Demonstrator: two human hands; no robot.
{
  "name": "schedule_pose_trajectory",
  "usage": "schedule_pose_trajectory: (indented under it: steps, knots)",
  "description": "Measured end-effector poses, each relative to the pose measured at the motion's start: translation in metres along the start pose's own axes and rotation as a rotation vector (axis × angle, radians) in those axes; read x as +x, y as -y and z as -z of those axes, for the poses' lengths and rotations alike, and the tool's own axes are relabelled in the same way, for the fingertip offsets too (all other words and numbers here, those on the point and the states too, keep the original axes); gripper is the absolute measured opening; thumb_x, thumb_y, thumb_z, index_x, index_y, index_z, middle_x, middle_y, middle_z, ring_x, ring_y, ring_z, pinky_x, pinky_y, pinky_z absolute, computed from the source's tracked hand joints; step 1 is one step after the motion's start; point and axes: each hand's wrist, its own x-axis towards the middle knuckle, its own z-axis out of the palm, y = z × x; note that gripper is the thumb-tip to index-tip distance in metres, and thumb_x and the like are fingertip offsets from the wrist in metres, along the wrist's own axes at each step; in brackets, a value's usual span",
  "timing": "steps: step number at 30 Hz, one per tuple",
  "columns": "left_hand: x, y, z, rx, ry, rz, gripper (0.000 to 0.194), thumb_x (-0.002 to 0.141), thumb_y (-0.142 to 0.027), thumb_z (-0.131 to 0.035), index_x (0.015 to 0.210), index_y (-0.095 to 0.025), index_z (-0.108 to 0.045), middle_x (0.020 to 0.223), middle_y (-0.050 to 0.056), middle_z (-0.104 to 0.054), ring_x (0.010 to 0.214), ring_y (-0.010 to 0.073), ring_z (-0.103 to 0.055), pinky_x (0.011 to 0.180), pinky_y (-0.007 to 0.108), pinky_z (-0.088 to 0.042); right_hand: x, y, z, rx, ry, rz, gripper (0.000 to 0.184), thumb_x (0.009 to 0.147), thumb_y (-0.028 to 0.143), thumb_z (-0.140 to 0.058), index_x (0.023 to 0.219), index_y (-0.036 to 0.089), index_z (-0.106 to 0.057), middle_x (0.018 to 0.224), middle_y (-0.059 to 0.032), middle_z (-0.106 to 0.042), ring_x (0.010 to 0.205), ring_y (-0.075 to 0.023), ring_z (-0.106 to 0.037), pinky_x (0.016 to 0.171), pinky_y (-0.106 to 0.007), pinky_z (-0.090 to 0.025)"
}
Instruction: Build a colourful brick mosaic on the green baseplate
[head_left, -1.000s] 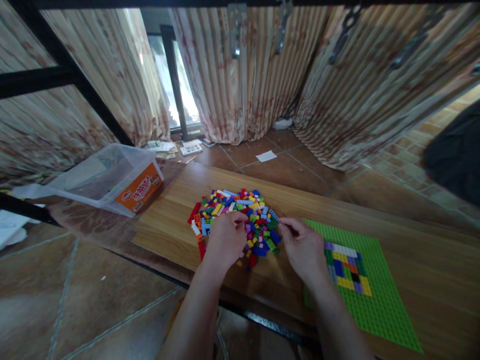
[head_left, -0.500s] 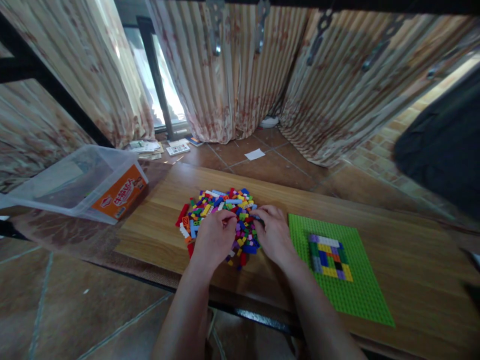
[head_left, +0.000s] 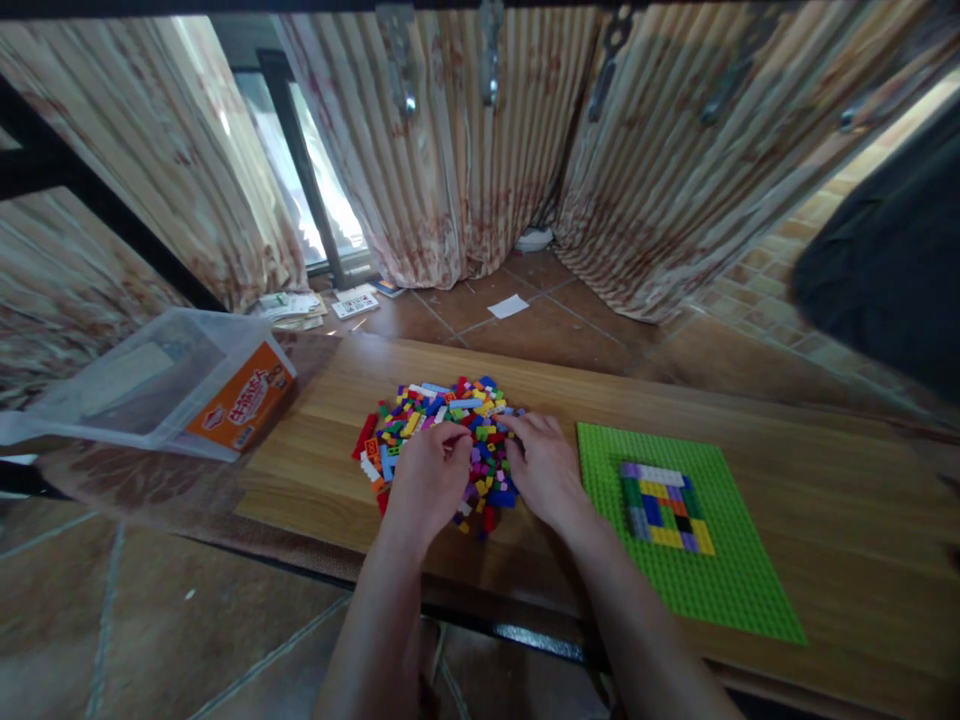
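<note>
A heap of small, multicoloured toy building bricks lies on the wooden board. Over its near left part is my left hand, thumb and forefinger pinched together; whatever may be between them is too small to make out. My right hand rests at the heap's right edge, fingers bent and thumb apart from the forefinger, the fingertips among the bricks. Right of that hand lies a green baseplate. On it sits a flat, roughly square brick build in yellow, blue, white, purple, green, orange and black.
A clear plastic bin with an orange label stands left of the wooden board. Behind the board are papers on the tiled floor and striped curtains. A dark cloth-like shape is at the right.
The view has shifted slightly. My right hand's fingers have moved a little over the heap's right edge; my left hand keeps nearly the same pinch. The build looks the same.
</note>
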Motion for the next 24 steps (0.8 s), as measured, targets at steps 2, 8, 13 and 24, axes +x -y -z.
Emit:
schedule_pose_trajectory:
  steps: [2,8,13,24]
  knots:
    - [0.000,0.000,-0.001,0.001,0.000,0.007,0.024,0.086,-0.018,-0.052,0.090,-0.018,-0.076,0.082,0.005,-0.075,0.074,0.0184,-0.066,0.065,0.025,-0.045,0.000,0.000,-0.001,-0.010,0.020,0.013,0.041,0.088,0.011,-0.045,0.122,0.019,-0.065,0.108,-0.0104,-0.067,0.103,-0.0258,-0.056,0.095,-0.038,-0.043]
    - [-0.001,0.000,-0.002,-0.011,-0.005,0.016,0.023,0.086,-0.016,-0.053,0.093,-0.018,-0.075,0.085,0.006,-0.075,0.076,0.0186,-0.066,0.068,0.026,-0.046,0.000,0.001,-0.001,-0.012,0.039,-0.003,0.033,0.088,0.011,-0.046,0.112,0.020,-0.067,0.107,-0.0102,-0.068,0.105,-0.0262,-0.058,0.093,-0.038,-0.043]
    - [0.000,0.000,-0.002,0.025,-0.015,0.030,0.022,0.087,-0.016,-0.053,0.093,-0.018,-0.074,0.086,0.005,-0.075,0.077,0.0183,-0.066,0.071,0.027,-0.046,0.000,0.000,-0.001,0.033,0.021,-0.038,0.024,0.085,0.011,-0.050,0.102,0.019,-0.066,0.103,-0.0098,-0.068,0.102,-0.0267,-0.058,0.093,-0.039,-0.044]
    - [0.000,0.001,-0.001,0.040,-0.026,0.024,0.022,0.088,-0.017,-0.052,0.092,-0.017,-0.074,0.087,0.005,-0.075,0.079,0.0186,-0.067,0.072,0.028,-0.049,-0.007,0.001,0.015,0.414,-0.135,-0.083,0.015,0.084,0.022,-0.058,0.097,0.021,-0.066,0.095,-0.0048,-0.070,0.090,-0.0204,-0.063,0.085,-0.035,-0.048]
